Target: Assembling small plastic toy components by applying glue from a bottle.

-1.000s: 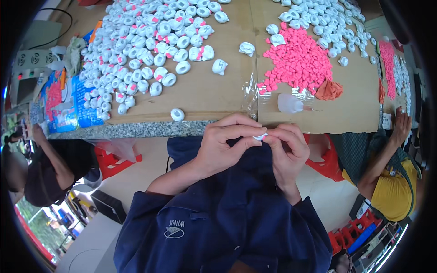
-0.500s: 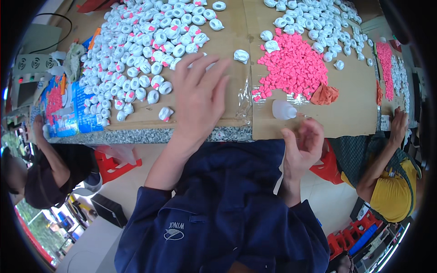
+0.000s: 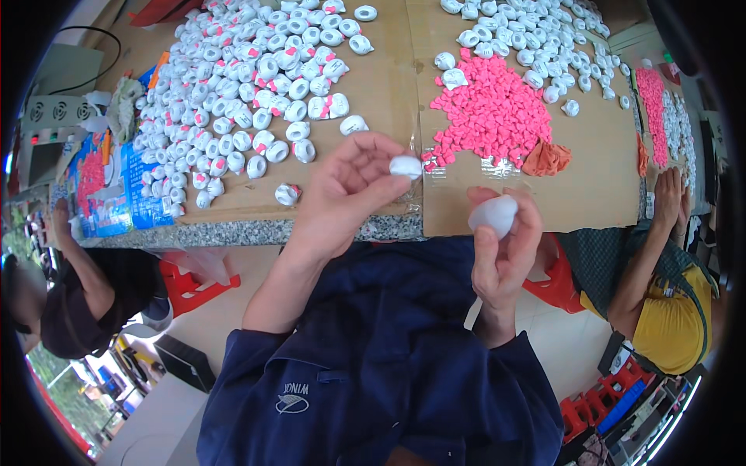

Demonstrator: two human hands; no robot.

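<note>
My left hand point(image 3: 342, 186) pinches a small white ring piece point(image 3: 406, 165) at twelve o'clock, lifted clear for fitting, while my right hand point(image 3: 505, 248) grips a white bottle point(image 3: 493, 214).

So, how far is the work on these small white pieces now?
Done: many white rings with pink inserts lie on the cardboard-covered table. In hand: the left hand pinches one white ring; the right hand holds a small white bottle. Left: a heap of loose pink pieces and more white rings beyond it.
</note>
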